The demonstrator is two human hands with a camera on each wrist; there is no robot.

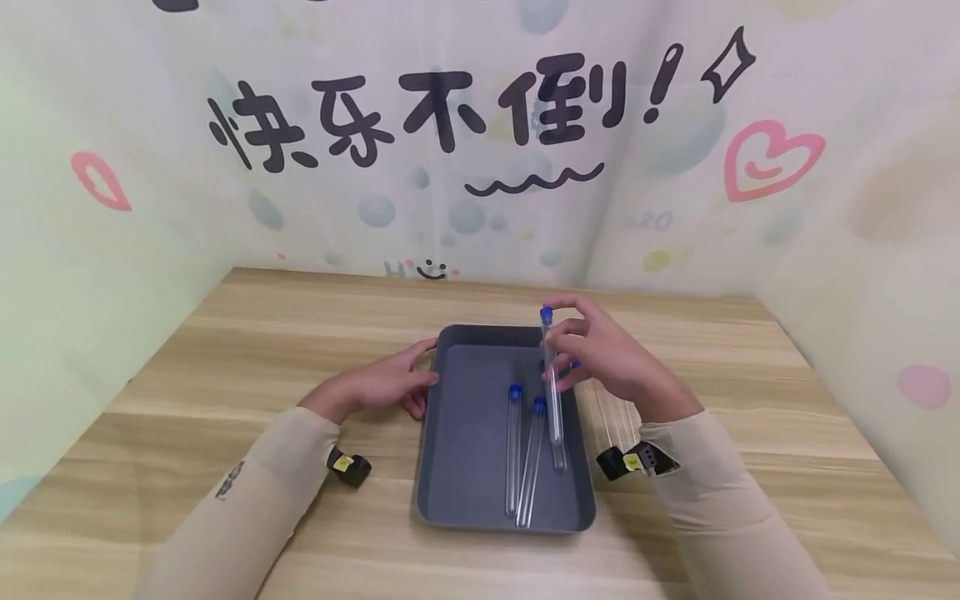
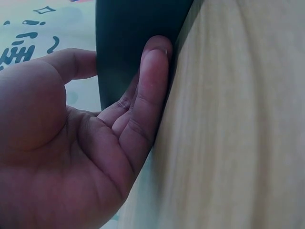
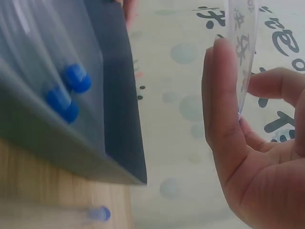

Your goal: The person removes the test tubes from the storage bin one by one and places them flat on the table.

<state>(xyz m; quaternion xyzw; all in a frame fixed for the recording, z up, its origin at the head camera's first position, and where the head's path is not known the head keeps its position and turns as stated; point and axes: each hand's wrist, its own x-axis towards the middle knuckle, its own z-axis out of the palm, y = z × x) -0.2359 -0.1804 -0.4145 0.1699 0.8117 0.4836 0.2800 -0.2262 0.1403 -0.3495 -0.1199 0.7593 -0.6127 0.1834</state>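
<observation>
My right hand (image 1: pixel 600 346) holds a clear test tube (image 1: pixel 554 408) with a blue cap (image 1: pixel 547 315) above the right side of a grey tray (image 1: pixel 465 467). In the right wrist view, fingers and thumb pinch this tube (image 3: pixel 242 52). Two more capped tubes, one left (image 1: pixel 513 458) and one slanted (image 1: pixel 531 471), lie in the tray. Another tube (image 1: pixel 559 458) in it is mostly hidden by the held one. My left hand (image 1: pixel 386 383) grips the tray's left side, thumb over the rim, other fingers against the outer wall (image 2: pixel 124 38).
Outside the tray, a blue-capped tube (image 3: pixel 99 213) lies on the wooden table (image 1: pixel 337 542), blurred in the right wrist view. A printed cloth (image 1: pixel 480 225) hangs behind the table's far edge.
</observation>
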